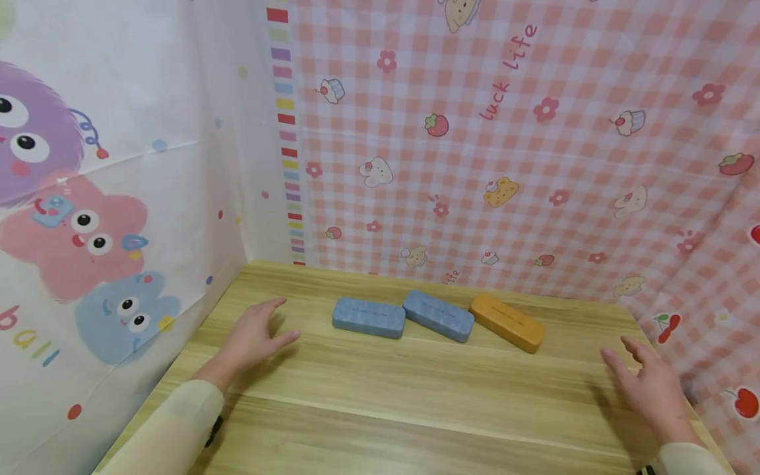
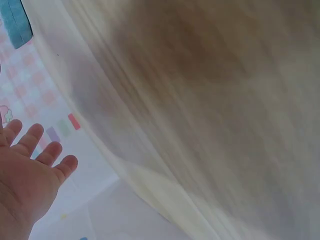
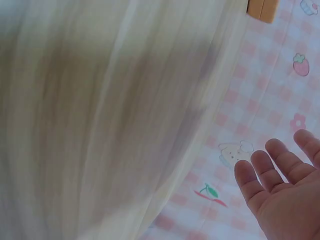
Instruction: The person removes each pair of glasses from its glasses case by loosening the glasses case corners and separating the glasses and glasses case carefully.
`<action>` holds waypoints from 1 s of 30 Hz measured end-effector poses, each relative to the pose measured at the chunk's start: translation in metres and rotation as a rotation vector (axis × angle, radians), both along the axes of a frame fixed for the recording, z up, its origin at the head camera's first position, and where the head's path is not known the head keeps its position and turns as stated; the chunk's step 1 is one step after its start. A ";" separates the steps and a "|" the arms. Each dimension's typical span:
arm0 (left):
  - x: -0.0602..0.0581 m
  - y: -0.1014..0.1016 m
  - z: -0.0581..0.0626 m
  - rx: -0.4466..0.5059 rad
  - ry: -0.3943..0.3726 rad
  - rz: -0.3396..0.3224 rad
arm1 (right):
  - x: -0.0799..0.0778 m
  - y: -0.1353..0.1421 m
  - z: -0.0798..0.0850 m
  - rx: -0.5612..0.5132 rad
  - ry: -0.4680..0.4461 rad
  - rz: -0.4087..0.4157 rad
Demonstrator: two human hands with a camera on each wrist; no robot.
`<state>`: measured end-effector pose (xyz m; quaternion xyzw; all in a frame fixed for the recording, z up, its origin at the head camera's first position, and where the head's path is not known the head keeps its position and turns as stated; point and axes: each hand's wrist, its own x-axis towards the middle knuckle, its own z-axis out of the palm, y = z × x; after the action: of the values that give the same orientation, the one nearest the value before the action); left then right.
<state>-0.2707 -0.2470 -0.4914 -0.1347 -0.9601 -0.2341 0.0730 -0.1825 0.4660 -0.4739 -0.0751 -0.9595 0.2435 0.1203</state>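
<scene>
Three oblong cases with rounded corners lie in a row near the back of the wooden table. On the left is a blue case (image 1: 369, 318), in the middle a second blue case (image 1: 439, 315) turned at a slant, and on the right an orange case (image 1: 507, 322), also slanted. Faint print runs along their tops, too small to read. My left hand (image 1: 255, 336) hovers left of the row, fingers spread and holding nothing. Well to the right of the orange case, my right hand (image 1: 648, 386) is likewise apart from everything, its fingers (image 3: 267, 172) loosely extended.
The wooden table (image 1: 380, 402) ends at a pink checked cloth (image 1: 463, 165) hanging behind it. A white cloth with cartoon figures (image 1: 83, 224) hangs along the left side, and more checked cloth (image 1: 718, 277) borders the right.
</scene>
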 end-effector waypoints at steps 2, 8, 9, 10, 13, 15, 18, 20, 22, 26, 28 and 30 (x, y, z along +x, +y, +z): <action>-0.001 0.002 0.000 -0.002 -0.003 -0.004 | 0.000 -0.004 0.000 0.002 -0.007 0.008; -0.005 0.008 -0.001 0.004 -0.019 -0.023 | -0.002 -0.018 0.004 -0.036 -0.038 0.014; -0.006 0.009 -0.002 0.006 -0.024 -0.025 | -0.003 -0.020 0.004 -0.046 -0.046 0.014; -0.006 0.010 -0.003 0.006 -0.027 -0.027 | -0.003 -0.023 0.005 -0.050 -0.051 0.014; -0.008 0.013 -0.004 0.007 -0.037 -0.028 | -0.004 -0.031 0.004 -0.056 -0.041 0.025; -0.008 0.015 -0.005 0.010 -0.040 -0.030 | -0.005 -0.036 0.003 -0.059 -0.026 0.040; -0.010 0.018 -0.005 0.022 -0.047 -0.033 | -0.007 -0.045 0.002 -0.060 0.016 0.064; -0.010 0.021 -0.005 0.028 -0.048 -0.038 | -0.009 -0.050 0.002 -0.062 0.037 0.076; -0.011 0.024 -0.004 0.035 -0.054 -0.040 | -0.010 -0.055 0.002 -0.065 0.048 0.084; -0.013 0.029 -0.005 0.035 -0.054 -0.046 | -0.012 -0.067 0.004 -0.084 0.053 0.095; -0.014 0.032 -0.005 0.031 -0.048 -0.052 | -0.012 -0.073 0.006 -0.097 0.051 0.098; -0.015 0.036 -0.005 0.032 -0.042 -0.060 | -0.013 -0.080 0.007 -0.113 0.048 0.105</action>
<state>-0.2859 -0.2108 -0.4963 -0.1576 -0.9530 -0.2543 0.0481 -0.1954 0.3857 -0.4667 -0.0255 -0.9436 0.3050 0.1259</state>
